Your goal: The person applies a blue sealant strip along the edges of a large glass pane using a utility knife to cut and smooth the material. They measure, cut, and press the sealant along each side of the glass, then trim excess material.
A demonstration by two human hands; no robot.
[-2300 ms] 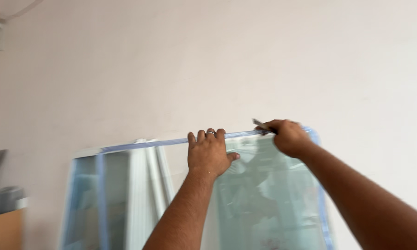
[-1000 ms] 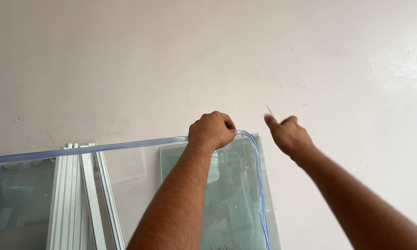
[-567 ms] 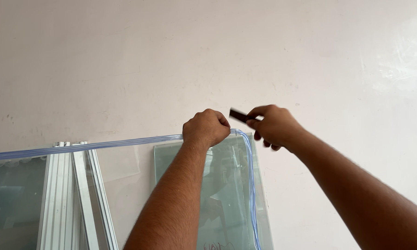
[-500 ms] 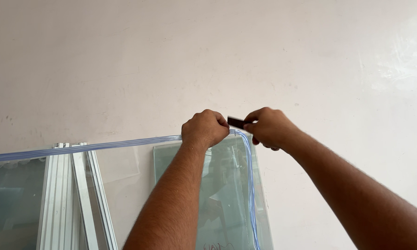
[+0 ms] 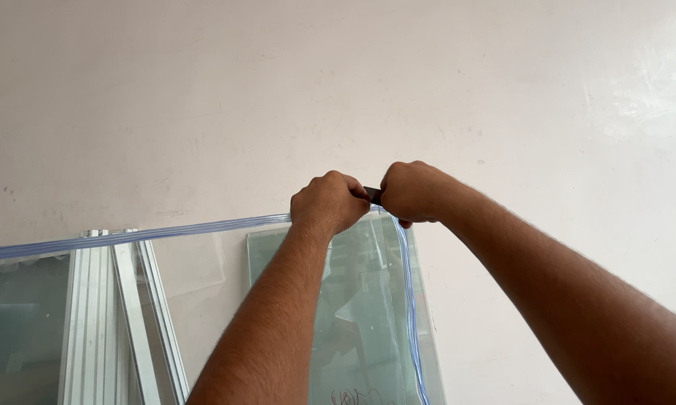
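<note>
A pale, slightly scuffed plaster wall fills the upper two thirds of the frame, with a glossier patch toward the upper right. Leaning against it along the bottom is a large glass pane, its top and right edges capped by a clear bluish plastic edge strip that runs from the left border to the centre and then turns down the pane's right side. Behind the glass at lower left stand several white aluminium frame profiles, tilted slightly. Both forearms rise from the bottom of the frame and meet at the pane's upper right corner, just below the middle of the picture. The left hand is curled into a fist over the top edge, knuckles up, clamped on the strip. The right hand, just beside it and nearly touching, is likewise closed tight around a small dark tool, of which only a short end shows between the two fists, right at the strip's corner.
</note>
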